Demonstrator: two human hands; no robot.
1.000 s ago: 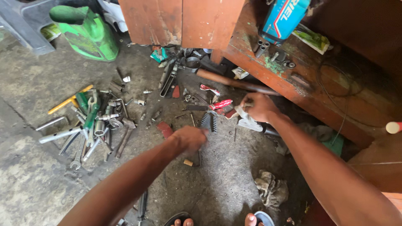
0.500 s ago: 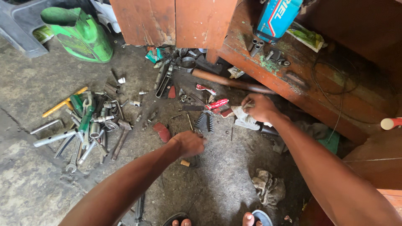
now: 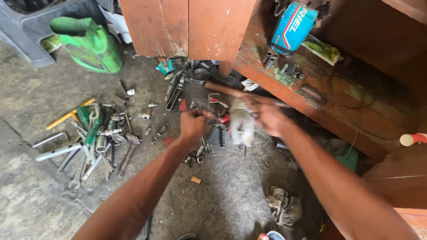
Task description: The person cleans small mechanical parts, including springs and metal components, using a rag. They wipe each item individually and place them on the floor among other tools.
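Surface: stained concrete floor, worn red wooden shelf on the right | Around: pile of wrenches left of hands, green jug beyond it | Hands: left hand pinches a small dark part, right hand clamps a pale rag, blurred, just right of it

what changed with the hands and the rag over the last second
The left hand rose from low over the floor toward the right hand and now pinches something small and dark; what it is cannot be told. The right hand lifted the pale rag off the floor, its grip on it unchanged, and both are motion-blurred. The pile of wrenches, the green jug and the crumpled cloth stayed put.
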